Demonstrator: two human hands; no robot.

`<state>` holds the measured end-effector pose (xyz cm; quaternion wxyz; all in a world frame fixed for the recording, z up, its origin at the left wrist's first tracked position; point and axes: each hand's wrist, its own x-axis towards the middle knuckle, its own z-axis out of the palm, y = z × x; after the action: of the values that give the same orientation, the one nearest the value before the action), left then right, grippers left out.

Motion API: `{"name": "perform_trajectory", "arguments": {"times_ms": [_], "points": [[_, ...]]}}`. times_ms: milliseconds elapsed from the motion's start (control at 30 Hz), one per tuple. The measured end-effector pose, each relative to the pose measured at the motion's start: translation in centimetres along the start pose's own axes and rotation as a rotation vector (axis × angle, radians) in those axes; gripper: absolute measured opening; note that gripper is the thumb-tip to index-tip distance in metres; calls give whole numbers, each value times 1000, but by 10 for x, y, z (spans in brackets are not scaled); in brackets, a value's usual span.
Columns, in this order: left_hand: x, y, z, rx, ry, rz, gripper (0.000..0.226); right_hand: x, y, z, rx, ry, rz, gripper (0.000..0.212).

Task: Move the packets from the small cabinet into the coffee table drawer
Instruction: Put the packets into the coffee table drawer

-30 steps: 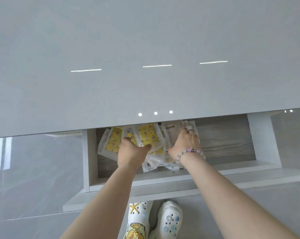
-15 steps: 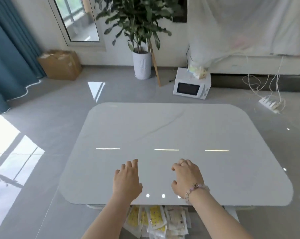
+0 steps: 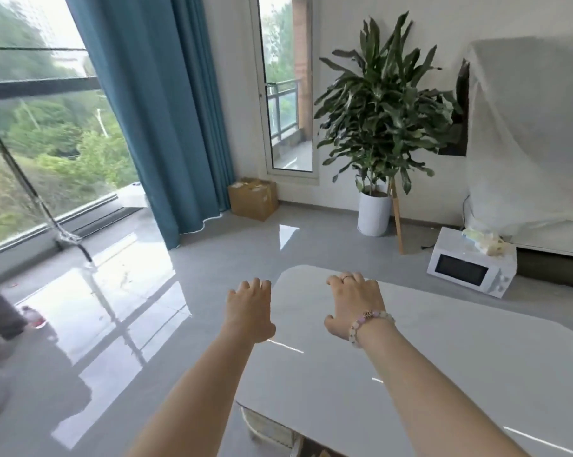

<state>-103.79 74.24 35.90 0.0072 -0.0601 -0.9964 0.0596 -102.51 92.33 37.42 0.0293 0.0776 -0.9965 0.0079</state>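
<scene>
The glossy grey coffee table (image 3: 443, 374) fills the lower right of the head view. A corner of its open drawer (image 3: 268, 430) peeks out beneath the near edge; the packets are hidden. My left hand (image 3: 250, 311) hovers palm down beyond the table's left edge, fingers loosely curled, holding nothing. My right hand (image 3: 356, 303), with a ring and a bead bracelet, is raised over the table's far left part, also holding nothing. No small cabinet is in view.
A potted plant (image 3: 377, 127) and a white microwave (image 3: 471, 267) stand on the floor beyond the table. A cardboard box (image 3: 253, 197) sits by the teal curtain (image 3: 160, 103). A covered unit (image 3: 535, 133) is at right. Glossy floor (image 3: 113, 324) spreads to the left.
My hands left the packets in the drawer and rose above the tabletop. The view lifted from the drawer and swung left toward the window and curtain.
</scene>
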Motion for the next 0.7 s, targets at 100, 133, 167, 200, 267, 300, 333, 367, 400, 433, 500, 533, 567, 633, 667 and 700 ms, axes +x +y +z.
{"name": "perform_trajectory", "arguments": {"times_ms": [100,133,167,200,267,300,333,367,400,433,500,533,567,633,667,700], "points": [[-24,-49,-21,15,33,-96,60,16,-48,-25,28,62,-112,57],[-34,-64,-26,32,42,-124,61,20,-65,-30,44,77,-145,57],[-44,-79,-29,51,48,-152,61,21,-82,-35,57,86,-178,58],[-55,-94,-31,65,44,-184,60,21,-98,-37,65,87,-213,58],[-76,-122,-32,75,22,-254,57,18,-132,-37,46,66,-289,58],[-85,-137,-31,74,10,-287,57,17,-148,-36,26,52,-330,58],[-94,-152,-31,70,-4,-316,57,16,-165,-35,6,43,-371,58],[-102,-167,-30,62,-13,-342,58,17,-183,-37,-9,40,-410,57],[-110,-182,-29,51,-18,-367,58,18,-201,-39,-19,41,-449,57],[-117,-198,-28,41,-17,-393,59,20,-220,-43,-26,47,-488,57],[-132,-231,-28,27,-14,-446,60,24,-259,-50,-25,57,-559,57],[-140,-249,-27,24,-12,-474,59,26,-279,-53,-18,57,-590,57],[-148,-267,-26,23,-7,-505,57,28,-300,-54,-13,54,-621,57],[-168,-303,-25,18,10,-571,56,28,-342,-56,-18,46,-685,56],[-179,-320,-26,15,20,-601,58,28,-364,-56,-28,46,-717,56],[-191,-337,-26,18,27,-626,60,26,-386,-55,-38,46,-748,55]]}}
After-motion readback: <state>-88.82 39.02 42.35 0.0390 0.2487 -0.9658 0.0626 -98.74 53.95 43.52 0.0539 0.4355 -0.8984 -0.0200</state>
